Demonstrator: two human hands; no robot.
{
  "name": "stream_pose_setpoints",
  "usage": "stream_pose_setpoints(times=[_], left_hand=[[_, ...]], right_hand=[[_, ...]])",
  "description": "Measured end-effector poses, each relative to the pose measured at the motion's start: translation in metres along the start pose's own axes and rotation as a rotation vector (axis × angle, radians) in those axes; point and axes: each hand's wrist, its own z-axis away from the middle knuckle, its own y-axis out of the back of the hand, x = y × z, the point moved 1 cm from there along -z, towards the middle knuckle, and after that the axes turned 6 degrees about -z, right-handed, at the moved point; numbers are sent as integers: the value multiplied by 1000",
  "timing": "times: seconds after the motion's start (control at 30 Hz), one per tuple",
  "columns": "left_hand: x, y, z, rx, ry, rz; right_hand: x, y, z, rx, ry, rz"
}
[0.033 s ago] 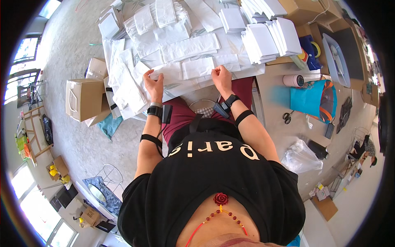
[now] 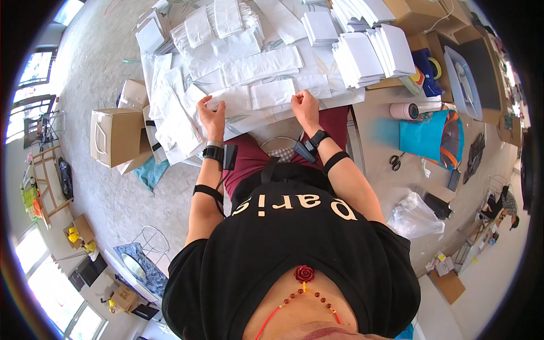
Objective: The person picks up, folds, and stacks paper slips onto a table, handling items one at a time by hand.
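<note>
Flat white plastic bags lie in a row along the near edge of the table. At the row's left end, my left hand (image 2: 212, 119) has its thumb and curled forefinger apart, at the edge of a folded bag (image 2: 234, 97). My right hand (image 2: 307, 110) is closed in a pinch at the row's other side, where the middle bag (image 2: 272, 94) meets another bag (image 2: 313, 86). Whatever lies between those fingertips is tiny, but they seem to grip the bag's edge. Both hands rest close to the tabletop.
Piles of white bags (image 2: 218, 42) cover the table's left and middle. Stacks of white folded sheets (image 2: 358, 59) stand at the far right. Cardboard boxes (image 2: 116, 137) sit left of the table. Right of it are a blue bag (image 2: 422, 136), a pink cup (image 2: 403, 111) and scissors (image 2: 395, 162).
</note>
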Motion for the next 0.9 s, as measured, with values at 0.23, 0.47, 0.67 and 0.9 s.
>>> stream_pose_setpoints(times=[0.23, 0.47, 0.67, 0.9], left_hand=[[-10, -1, -3, -24, 38, 44], [-5, 1, 0, 28, -37, -48], [3, 3, 1, -1, -23, -65], [-2, 15, -2, -6, -71, -89]], right_hand=[[1, -1, -1, -17, 5, 17], [-22, 8, 6, 24, -30, 28], [-43, 2, 6, -119, 403, 283], [-35, -8, 7, -171, 339, 329]])
